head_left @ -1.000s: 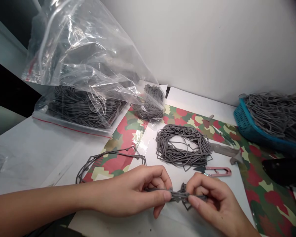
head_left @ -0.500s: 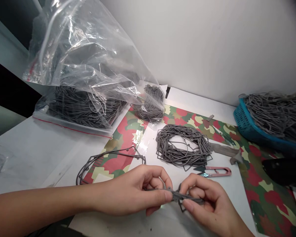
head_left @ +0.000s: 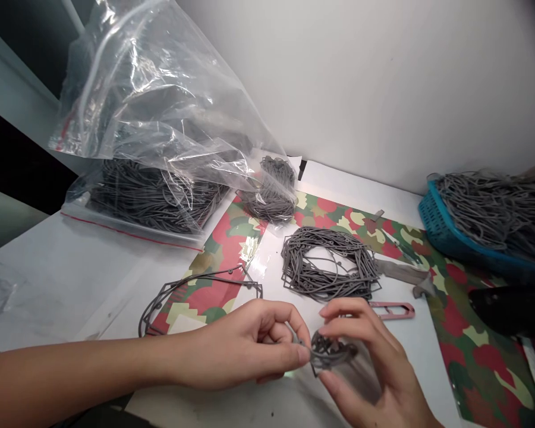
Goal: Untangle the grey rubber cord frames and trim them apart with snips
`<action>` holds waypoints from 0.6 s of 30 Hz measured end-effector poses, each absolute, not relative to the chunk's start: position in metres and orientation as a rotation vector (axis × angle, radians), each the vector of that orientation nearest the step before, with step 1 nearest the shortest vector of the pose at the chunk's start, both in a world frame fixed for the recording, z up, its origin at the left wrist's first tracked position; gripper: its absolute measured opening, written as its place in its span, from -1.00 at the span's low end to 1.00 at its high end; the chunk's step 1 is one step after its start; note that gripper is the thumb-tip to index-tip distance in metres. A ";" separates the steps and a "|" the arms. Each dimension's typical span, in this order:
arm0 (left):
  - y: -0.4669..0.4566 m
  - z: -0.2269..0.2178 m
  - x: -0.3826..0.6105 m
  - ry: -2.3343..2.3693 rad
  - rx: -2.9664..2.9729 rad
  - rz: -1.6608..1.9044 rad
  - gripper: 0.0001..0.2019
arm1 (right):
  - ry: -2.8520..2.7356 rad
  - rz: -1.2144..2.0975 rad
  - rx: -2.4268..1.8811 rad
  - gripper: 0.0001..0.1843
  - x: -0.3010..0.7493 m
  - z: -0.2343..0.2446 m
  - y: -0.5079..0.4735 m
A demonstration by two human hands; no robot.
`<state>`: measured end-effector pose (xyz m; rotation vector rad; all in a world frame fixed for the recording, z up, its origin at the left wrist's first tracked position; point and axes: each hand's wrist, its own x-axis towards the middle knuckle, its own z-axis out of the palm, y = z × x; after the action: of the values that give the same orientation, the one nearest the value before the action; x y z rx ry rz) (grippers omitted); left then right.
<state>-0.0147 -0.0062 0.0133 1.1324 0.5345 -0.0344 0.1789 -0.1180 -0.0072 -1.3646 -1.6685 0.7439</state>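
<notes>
My left hand [head_left: 267, 342] pinches one end of a small bunch of thin grey rubber gaskets [head_left: 332, 353] between thumb and fingertips. My right hand [head_left: 368, 356] is open around the other end, its thumb below and fingers above. Whether its fingertips touch the strands I cannot tell, as they are slightly blurred. Just beyond the hands, a larger ring-shaped pile of grey gaskets [head_left: 307, 279] lies on white paper. Pink-handled thread snips [head_left: 399, 310] lie behind my right hand, their blades hidden. Left of the pile, a few loose gaskets [head_left: 196, 276] spread in a loop behind my left forearm.
A clear plastic bag [head_left: 160, 119] of grey gaskets stands at the back left, with a smaller bundle [head_left: 274, 190] beside it. At the right is a blue basket [head_left: 446, 223] heaped with grey strands. A grey strip [head_left: 401, 272] and a black object [head_left: 508, 306] lie nearby.
My right hand has let go of the bunch and spread its fingers. The freed end has sprung into a looser loop. My left hand keeps its pinch in nearly the same place.
</notes>
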 end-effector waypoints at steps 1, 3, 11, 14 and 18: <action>-0.007 0.013 -0.015 0.539 1.134 -0.030 -0.75 | -1.722 0.613 -1.340 -0.66 0.178 -0.006 -0.118; -0.007 0.013 -0.014 0.549 1.125 -0.018 -0.73 | -1.769 0.415 -1.341 -0.71 0.176 -0.004 -0.117; -0.008 0.010 -0.013 0.541 1.122 0.023 -0.72 | -1.914 0.278 -1.315 -0.74 0.170 0.001 -0.113; -0.008 0.011 -0.013 0.557 1.166 0.005 -0.74 | -1.916 0.295 -1.320 -0.75 0.170 -0.001 -0.112; -0.010 0.012 -0.014 0.582 1.226 0.013 -0.74 | -1.920 0.234 -1.328 -0.77 0.171 -0.001 -0.113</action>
<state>-0.0137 -0.0100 0.0122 1.2257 0.5818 0.0126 0.1706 -0.1128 -0.0009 -1.3283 -1.9199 0.2337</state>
